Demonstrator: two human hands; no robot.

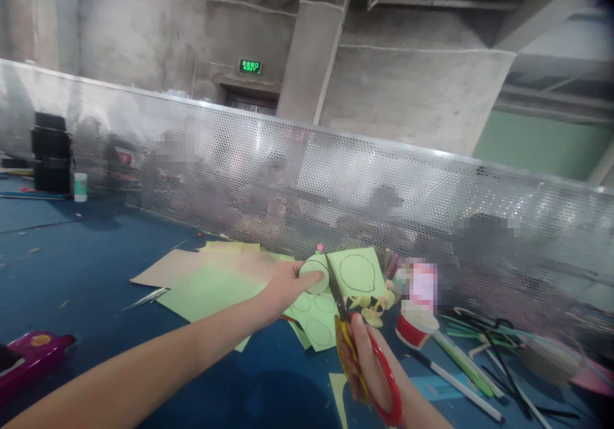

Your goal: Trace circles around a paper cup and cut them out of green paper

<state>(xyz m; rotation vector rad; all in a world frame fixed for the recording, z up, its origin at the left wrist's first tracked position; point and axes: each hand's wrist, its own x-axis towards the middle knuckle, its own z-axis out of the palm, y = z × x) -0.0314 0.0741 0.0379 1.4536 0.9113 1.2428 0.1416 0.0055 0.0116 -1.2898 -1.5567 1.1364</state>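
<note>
My left hand (288, 286) pinches a piece of light green paper (313, 269) that has a rounded outline. In my right hand (367, 355) is a pair of scissors (391, 378) with red and yellow handles, its dark blades pointing up beside the held paper. Just right of the blades is a green sheet (378, 274) with a circle drawn on it in dark line; whether it joins the held piece I cannot tell. Below my left hand lies another green sheet (322, 333) marked with several drawn circles. Curled yellowish paper scraps (373, 316) lie near the scissors.
Green and tan sheets (211, 288) lie at left on the blue table (96, 256). A red-and-white paper cup (416, 328), pens (463, 390) and green and black stems stand or lie at right. A purple object (38, 358) sits front left. A perforated metal screen (220, 154) closes the back.
</note>
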